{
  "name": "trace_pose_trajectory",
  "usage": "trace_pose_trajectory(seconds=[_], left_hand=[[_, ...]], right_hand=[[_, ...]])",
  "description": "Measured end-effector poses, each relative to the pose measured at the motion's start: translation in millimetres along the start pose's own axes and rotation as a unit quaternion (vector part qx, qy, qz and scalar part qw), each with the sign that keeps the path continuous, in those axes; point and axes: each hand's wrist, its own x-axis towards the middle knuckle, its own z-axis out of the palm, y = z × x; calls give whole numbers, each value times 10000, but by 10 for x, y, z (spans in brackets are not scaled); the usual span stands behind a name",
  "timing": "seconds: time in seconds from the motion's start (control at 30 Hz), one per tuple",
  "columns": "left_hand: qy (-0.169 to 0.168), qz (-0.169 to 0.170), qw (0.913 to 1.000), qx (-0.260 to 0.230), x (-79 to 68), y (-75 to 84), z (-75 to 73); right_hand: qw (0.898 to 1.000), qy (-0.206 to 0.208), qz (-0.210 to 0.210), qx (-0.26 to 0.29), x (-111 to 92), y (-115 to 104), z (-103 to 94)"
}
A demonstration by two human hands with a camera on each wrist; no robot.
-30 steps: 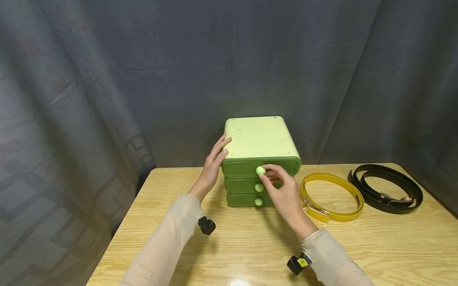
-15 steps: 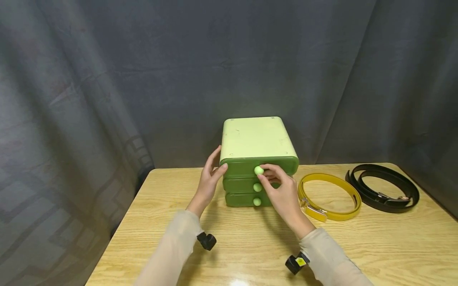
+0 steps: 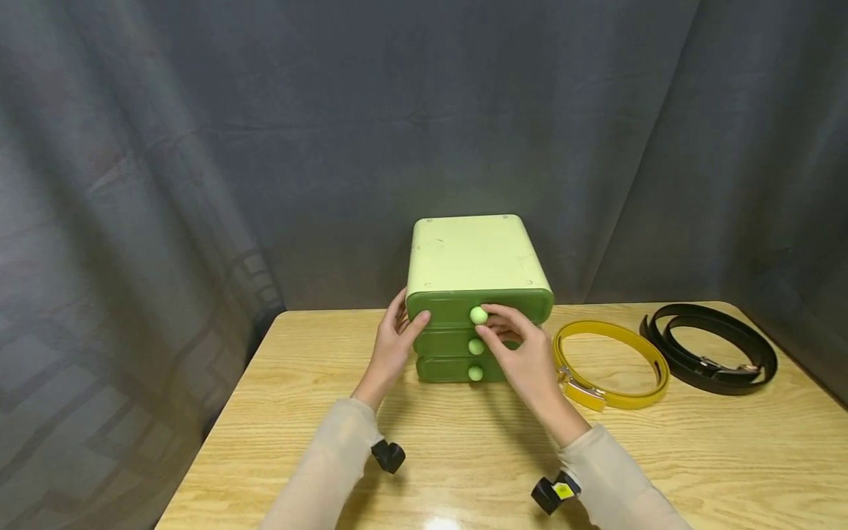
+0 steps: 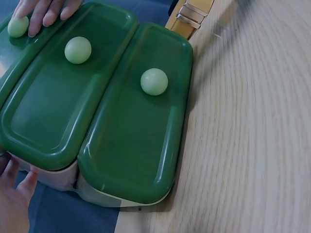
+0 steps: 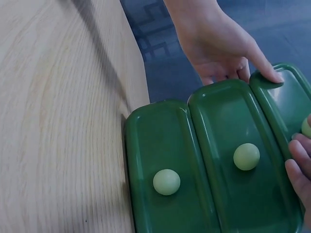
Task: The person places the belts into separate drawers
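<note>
A small cabinet (image 3: 477, 254) with a pale yellow-green top and stacked green drawers stands on the table. Each drawer front carries a round pale-green knob. My right hand (image 3: 530, 364) pinches the top knob (image 3: 478, 315) between thumb and fingertips, its other fingers bent. At the cabinet's left front corner my left hand (image 3: 391, 346) grips the edge: its thumb lies on the top drawer front (image 5: 291, 97), and its fingers go round the side, partly hidden. In the left wrist view the middle knob (image 4: 77, 50) and bottom knob (image 4: 154, 81) stand free of any hand.
To the cabinet's right lies a coiled yellow belt (image 3: 652, 397) with a metal buckle. Beyond it is a coiled black belt (image 3: 762, 353). Everything rests on a wooden table (image 3: 437, 456), with a dark grey curtain (image 3: 424, 132) hanging behind.
My left hand has slid from the cabinet's upper left side down to its front corner, and the thumb now lies on the drawer front. My right hand keeps its pinch on the top knob.
</note>
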Motion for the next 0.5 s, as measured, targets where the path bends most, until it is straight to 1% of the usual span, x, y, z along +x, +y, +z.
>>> trace_pose_trajectory(seconds=[0.1,0.23,0.5], left_hand=[[47,-13,10000,-59,-5,-9,4],[120,-48,9999,-55,-13,2,15],[154,-100,9998,-18,-1,0,23]], right_hand=[[9999,-57,-35,84,-30,117,-3],[9998,-42,-103,149,-68,147,-19],[9999,110,-60,-24,-132,45,-47]])
